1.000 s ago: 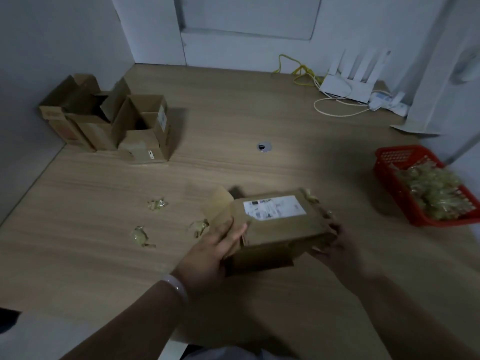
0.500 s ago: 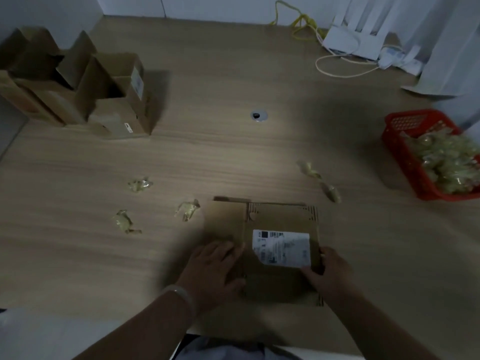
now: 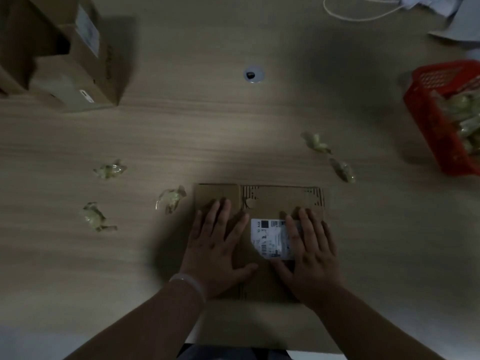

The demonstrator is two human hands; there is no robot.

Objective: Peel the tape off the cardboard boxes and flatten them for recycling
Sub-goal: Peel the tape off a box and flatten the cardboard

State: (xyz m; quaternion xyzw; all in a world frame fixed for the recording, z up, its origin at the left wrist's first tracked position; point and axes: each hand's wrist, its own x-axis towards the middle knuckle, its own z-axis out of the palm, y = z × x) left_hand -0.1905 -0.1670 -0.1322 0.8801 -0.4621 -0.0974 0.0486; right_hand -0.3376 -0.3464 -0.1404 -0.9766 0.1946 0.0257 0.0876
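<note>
A flattened cardboard box [image 3: 272, 201] with a white shipping label [image 3: 268, 239] lies on the wooden table near its front edge. My left hand [image 3: 217, 245] rests palm down on the box's left half, fingers spread. My right hand [image 3: 310, 252] lies flat on the right half and covers part of the label. Several crumpled tape scraps lie around the box: one scrap [image 3: 171, 198] just left of it, others [image 3: 110, 170] [image 3: 97, 216] further left, two scraps [image 3: 317, 142] [image 3: 342, 170] at the upper right.
Standing open cardboard boxes [image 3: 78, 61] fill the far left corner. A red basket [image 3: 428, 118] holding crumpled tape sits at the right edge. A round cable hole [image 3: 253, 74] is in the table's middle. A white cable [image 3: 358, 15] runs along the back.
The box was held up off the table between both hands; now it lies flat with both palms on top. The view has tilted down and closer.
</note>
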